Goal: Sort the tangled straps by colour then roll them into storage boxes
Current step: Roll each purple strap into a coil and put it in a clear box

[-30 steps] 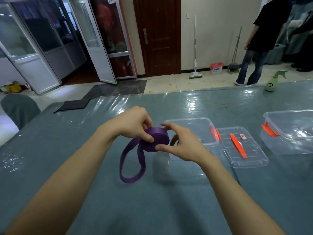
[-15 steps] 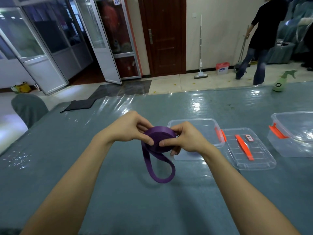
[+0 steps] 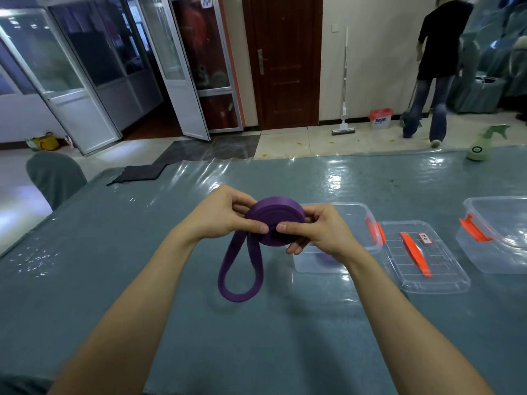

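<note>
This looks like a tiled workroom in commercial premises. Aluminium-framed glass doors (image 3: 176, 67) stand on the left beside a brown wooden door (image 3: 285, 61), a mop (image 3: 343, 131) leans against the wall, and clear plastic sheeting covers a long desk (image 3: 285, 337).

A white tub (image 3: 381, 120) on the floor reads "1996".
</note>
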### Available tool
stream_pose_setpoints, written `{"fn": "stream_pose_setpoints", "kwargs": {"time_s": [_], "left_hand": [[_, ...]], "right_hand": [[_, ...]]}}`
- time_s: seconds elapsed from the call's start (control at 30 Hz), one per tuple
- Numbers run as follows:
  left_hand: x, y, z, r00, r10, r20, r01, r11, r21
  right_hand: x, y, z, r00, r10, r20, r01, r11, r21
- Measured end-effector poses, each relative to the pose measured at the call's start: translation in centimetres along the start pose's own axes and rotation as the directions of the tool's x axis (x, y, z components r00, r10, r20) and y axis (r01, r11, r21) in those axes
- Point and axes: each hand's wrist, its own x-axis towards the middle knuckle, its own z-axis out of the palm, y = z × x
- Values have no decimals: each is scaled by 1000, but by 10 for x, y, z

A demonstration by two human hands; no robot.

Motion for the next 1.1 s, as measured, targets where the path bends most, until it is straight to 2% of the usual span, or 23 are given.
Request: {"fn": "stream_pose_setpoints", "kwargs": {"time_s": [0.1, 0.13, 0.17, 0.2, 0.23, 0.27, 0.3, 0.33, 0.4, 0.47, 0.6, 0.67, 0.7, 0.77, 0.87, 1.0, 1.1], "left_hand": [[2, -7, 2, 1000, -23, 1, 23, 1000, 4], [3, -7, -1, 999, -39, 21, 38, 999, 24], [5, -7, -4, 998, -57, 39, 55, 997, 47], [7, -7, -7, 996, -77, 52, 73, 995, 66], [9, -6, -9, 994, -94, 63, 89, 993, 81], [12, -4, -10, 991, -107, 80, 99, 990, 98], [15, -2, -11, 988, -117, 102, 104, 987, 121], [18, 1, -10, 984, -126, 129, 106, 983, 153], [24, 7, -7, 973, -151, 176, 109, 968, 228], [28, 8, -6, 965, -179, 190, 126, 957, 261], [28, -6, -3, 968, -180, 177, 131, 956, 261], [25, -20, -1, 966, -178, 188, 139, 969, 203], [22, -30, 0, 965, -170, 199, 147, 981, 122], [8, -60, 6, 967, -165, 193, 182, 981, -73], [-22, -124, 41, 963, -265, 59, 271, 944, -190], [-46, -182, 118, 874, -485, -21, 453, 831, -324], [-49, -198, 150, 812, -579, -77, 456, 711, -535]], "right_hand": [[-1, 10, 3, 1000, 2, 16, -2, 1000, 2], [-3, 14, 5, 1000, -7, 17, 8, 997, -73], [-7, 18, 6, 999, -33, 5, 33, 971, -237], [-11, 22, 7, 996, -90, -11, 75, 882, -465], [-13, 28, 9, 982, -191, 2, 139, 710, -691], [-15, 35, 11, 948, -312, 60, 221, 512, -830], [-15, 43, 13, 902, -410, 134, 292, 350, -890], [-14, 48, 16, 853, -484, 193, 342, 241, -908], [-10, 53, 22, 786, -572, 234, 370, 133, -919], [-4, 54, 25, 778, -590, 214, 351, 126, -928], [2, 58, 29, 825, -536, 180, 281, 111, -953], [3, 61, 33, 835, -525, 165, 248, 91, -964], [3, 64, 33, 835, -531, 144, 231, 100, -968], [3, 70, 30, 833, -546, 90, 198, 143, -970], [1, 81, 20, 832, -554, -34, 117, 236, -965], [-14, 103, 21, 805, -522, -281, -32, 435, -900], [-31, 123, 24, 808, -465, -363, -108, 488, -866]]}}
